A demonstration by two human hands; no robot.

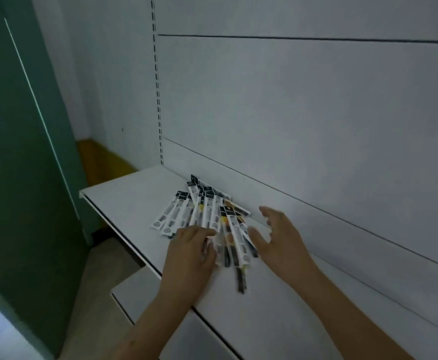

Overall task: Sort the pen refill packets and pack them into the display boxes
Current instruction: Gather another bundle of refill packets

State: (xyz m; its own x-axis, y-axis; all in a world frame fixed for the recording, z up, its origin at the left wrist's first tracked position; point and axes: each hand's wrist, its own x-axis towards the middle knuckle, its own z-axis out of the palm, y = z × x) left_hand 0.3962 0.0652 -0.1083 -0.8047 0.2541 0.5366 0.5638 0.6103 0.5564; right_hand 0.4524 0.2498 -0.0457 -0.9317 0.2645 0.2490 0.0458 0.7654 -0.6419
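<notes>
**Loose fan of refill packets on the shelf, hands at its near end**

Head view: The pen refill packets (204, 216) lie in a splayed, overlapping heap on a white shelf (124, 193), their far ends close to the white back panel (290, 126). They are long, narrow, flat sleeves with dark header ends; one dark packet (241, 280) has slid out toward the front of the shelf. I judge them very light, thin and somewhat bendy, with slick wrapping that will let them slip over each other, so they should be gathered by squaring the stack from both long sides and pinched across the middle or near an end, not lifted singly by a corner.

The left hand (191, 248) rests on the near ends of the packets with fingers curled over them; whether it actually pinches any cannot be told. The right hand (275, 235) hovers just beside the heap, fingers spread and loosely bent, holding nothing.

No display boxes are in sight. A lower white shelf (139, 294) juts out below, and a green door (17, 152) stands to the left. The back panel limits reach behind the heap; the shelf edge is near, so sliding packets could drop.
</notes>
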